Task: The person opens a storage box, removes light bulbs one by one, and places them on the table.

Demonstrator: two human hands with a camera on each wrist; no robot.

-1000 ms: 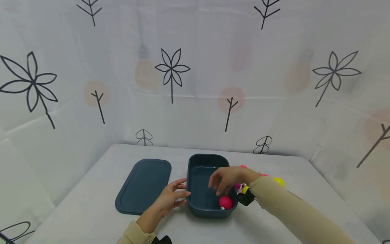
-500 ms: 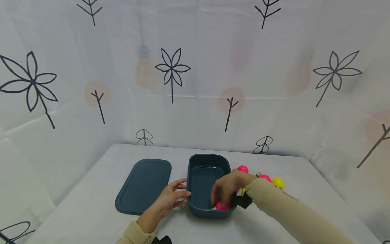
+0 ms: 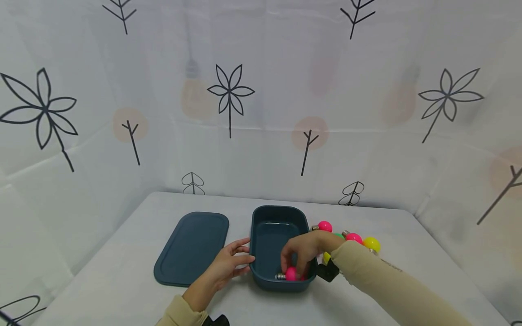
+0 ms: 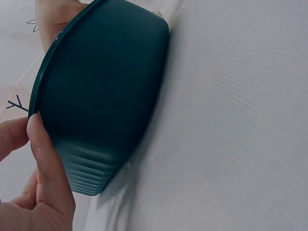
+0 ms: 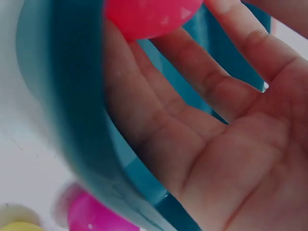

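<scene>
My left hand (image 3: pixel 228 266) rests its fingertips on the left rim of a dark teal box (image 3: pixel 258 244). In the left wrist view the thumb lies against the outside of the box (image 4: pixel 101 77), just below the rim. My right hand (image 3: pixel 303 248) reaches into the near right end of the box, its fingers curled around a pink light bulb (image 3: pixel 291 273) whose metal screw base points left. The right wrist view shows the pink bulb (image 5: pixel 151 17) at the fingertips, with the thumb tip mostly out of frame.
A matching dark lid (image 3: pixel 191 249) lies flat left of the box. On the white table (image 3: pixel 346 299), right of the box, are several colored bulbs, including a pink bulb (image 3: pixel 324 226) and a yellow bulb (image 3: pixel 372 244). The right forearm partly covers them.
My right hand has lowered into the box and taken hold of the pink bulb, whose screw base has swung round to the left. The left hand has stayed in place.
</scene>
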